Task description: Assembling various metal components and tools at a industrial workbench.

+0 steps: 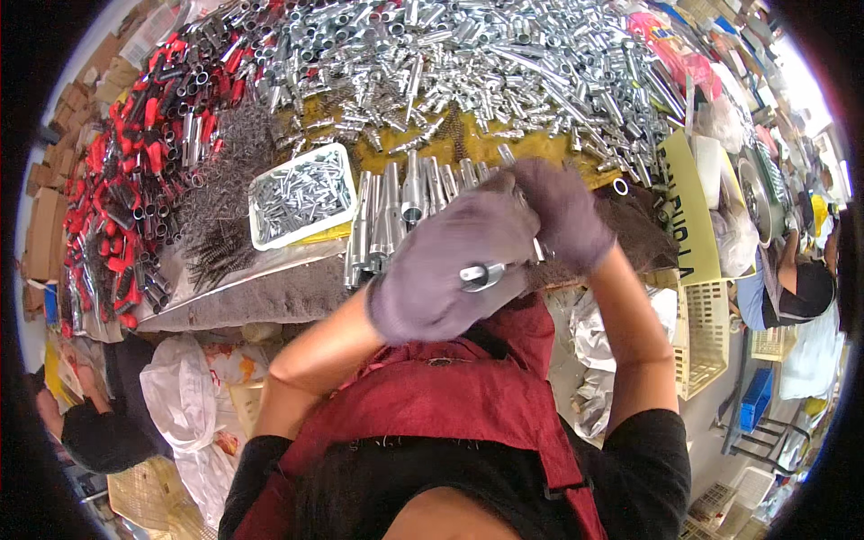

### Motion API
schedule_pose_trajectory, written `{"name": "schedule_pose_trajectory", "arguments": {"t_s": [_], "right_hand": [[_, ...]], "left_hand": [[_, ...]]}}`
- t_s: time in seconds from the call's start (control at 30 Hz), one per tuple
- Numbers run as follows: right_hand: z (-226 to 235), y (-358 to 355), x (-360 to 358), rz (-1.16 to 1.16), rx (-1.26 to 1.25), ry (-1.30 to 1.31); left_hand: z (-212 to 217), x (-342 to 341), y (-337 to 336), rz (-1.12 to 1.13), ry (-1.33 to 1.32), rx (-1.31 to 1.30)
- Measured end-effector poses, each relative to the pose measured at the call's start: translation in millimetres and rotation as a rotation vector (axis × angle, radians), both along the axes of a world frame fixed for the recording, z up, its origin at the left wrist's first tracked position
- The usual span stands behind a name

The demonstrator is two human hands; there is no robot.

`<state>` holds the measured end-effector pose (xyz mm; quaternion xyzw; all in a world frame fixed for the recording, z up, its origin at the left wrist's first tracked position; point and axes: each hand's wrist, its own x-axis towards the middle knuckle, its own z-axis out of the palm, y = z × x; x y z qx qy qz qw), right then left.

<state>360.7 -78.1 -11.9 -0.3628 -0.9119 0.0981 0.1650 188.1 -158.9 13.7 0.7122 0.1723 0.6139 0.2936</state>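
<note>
My left hand (454, 256), in a grey-purple glove, is closed around a shiny metal tube (486, 279), whose rounded end shows at the lower edge of the fist. Pressed up against it, my right hand (562, 214) wears the same kind of glove and has its fingers curled in. What the right fingers pinch is hidden; a small bright metal bit shows below them. Just beyond both hands, a row of metal tubes (387, 216) lies at the table's near edge. To their left sits a white tray (349, 171) full of small metal pins (301, 193).
Shiny metal fittings (432, 76) heap across the back. Red-handled parts (121, 225) and dark springs (229, 157) pile on the left. At right are a yellow sign (688, 207), plastic bags and a cream crate (706, 337). Other people (796, 279) work at both sides.
</note>
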Motion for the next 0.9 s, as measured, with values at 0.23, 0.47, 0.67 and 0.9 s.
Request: {"name": "schedule_pose_trajectory", "arguments": {"t_s": [0.23,0.47,0.67,0.9], "right_hand": [[-32,168,42,-0.591,0.175,-0.233],[-50,188,22,-0.66,0.146,-0.366],[-45,189,27,-0.681,0.074,-0.462],[23,61,13,-0.331,-0.004,0.068]], "left_hand": [[-70,32,43,0.167,1.122,0.398],[-61,29,40,0.193,1.147,0.093],[-47,25,49,0.199,1.137,-0.095],[-20,-1,51,0.562,0.515,-0.223]]}}
